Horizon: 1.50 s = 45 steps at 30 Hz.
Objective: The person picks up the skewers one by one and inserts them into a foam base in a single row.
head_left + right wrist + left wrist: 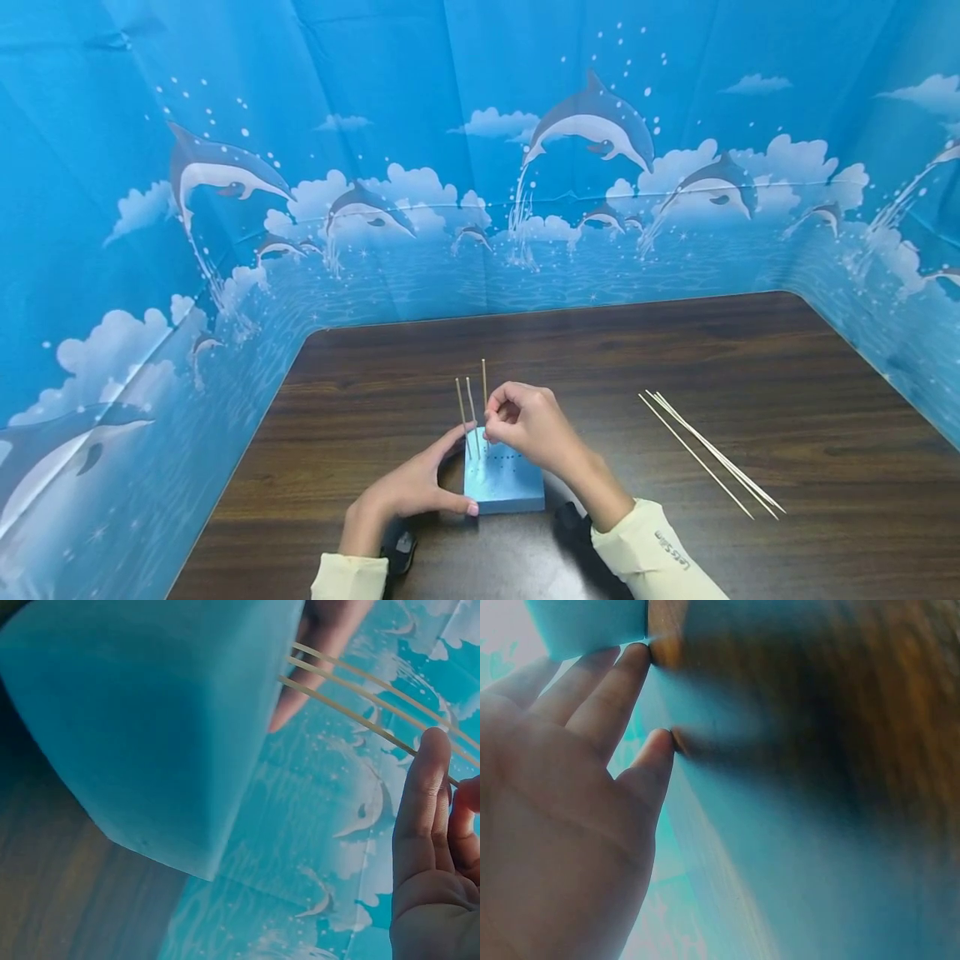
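Steadied at lower centre by left hand with near-straight fingers, light soft foam block; pinched low by right hand, thin brittle skewer, likely snapped if gripped high.

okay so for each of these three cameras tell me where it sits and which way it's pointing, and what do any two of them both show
Head: worn on the head, looking forward and down at the table; both hands and sleeves show, left hand, right hand.
Left wrist: beside the left palm, looking along the fingers touching the blue foam block.
Right wrist: low beside the block, facing the backdrop; right fingers at a skewer.
Shared: all three show the block; head and right wrist show the upright skewers.
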### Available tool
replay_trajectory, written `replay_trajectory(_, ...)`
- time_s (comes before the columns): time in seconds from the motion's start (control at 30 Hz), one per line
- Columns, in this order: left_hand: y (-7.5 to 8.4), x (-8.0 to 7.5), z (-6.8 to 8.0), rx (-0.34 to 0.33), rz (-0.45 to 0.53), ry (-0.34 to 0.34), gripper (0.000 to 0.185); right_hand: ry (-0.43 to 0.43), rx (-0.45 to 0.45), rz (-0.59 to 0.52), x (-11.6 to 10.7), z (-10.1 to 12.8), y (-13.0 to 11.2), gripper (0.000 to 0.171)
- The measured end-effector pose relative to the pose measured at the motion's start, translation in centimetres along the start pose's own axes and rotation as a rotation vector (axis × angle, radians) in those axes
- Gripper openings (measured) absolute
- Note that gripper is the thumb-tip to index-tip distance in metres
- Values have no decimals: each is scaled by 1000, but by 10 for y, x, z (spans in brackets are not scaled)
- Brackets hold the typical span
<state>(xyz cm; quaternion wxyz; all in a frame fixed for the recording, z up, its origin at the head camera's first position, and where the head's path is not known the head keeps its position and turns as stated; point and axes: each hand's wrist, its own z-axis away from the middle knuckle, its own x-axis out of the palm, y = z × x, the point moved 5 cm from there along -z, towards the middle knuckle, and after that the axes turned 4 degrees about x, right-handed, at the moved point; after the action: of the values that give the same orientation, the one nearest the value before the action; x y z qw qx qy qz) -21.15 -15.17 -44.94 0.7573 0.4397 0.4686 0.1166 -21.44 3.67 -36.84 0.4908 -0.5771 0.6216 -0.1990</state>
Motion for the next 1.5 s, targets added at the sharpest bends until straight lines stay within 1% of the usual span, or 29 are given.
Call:
replay_trajectory(0.13,-1,0,0,-8,-6,4,107,-10,-1,2,3,2,4,9)
replay_trajectory(0.27,-1,0,0,-13,-9,5,107,7,-16,20,4,5,6,12)
replay_trajectory(0.43,0,0,0,-4,-3,7,107,16,-44,72,7,8,9,14)
replay_trajectory(0.53,1,1,0,5,0,4,107,14,-57,73,8,9,10,14)
replay_trajectory(0.77,-1,2,-1,-2,-3,9,107,7,-37,95,7,9,10,12)
replay_trajectory(0.87,-2,3,-2,-2,-1,9,108,20,-57,124,7,9,9,10)
replay_trajectory(1.0,-2,2,-3,3,-4,12,108,59,-85,159,1,11,8,9)
replay_trajectory(1.1,-2,2,-3,6,-11,12,108,101,-85,165,-11,13,12,11)
replay_trajectory(1.2,-2,2,-3,7,-26,11,108,175,-57,182,-31,17,19,12)
replay_trajectory(1.27,-1,2,-3,6,-33,10,108,241,-13,198,-48,20,27,12)
replay_trajectory(1.33,-2,1,-2,6,-37,8,108,304,49,219,-65,25,36,9)
replay_trajectory(1.4,-1,1,-1,8,-33,8,109,358,114,237,-82,31,48,5)
replay_trajectory(1.5,-1,0,1,7,-29,11,109,430,205,248,-106,41,65,5)
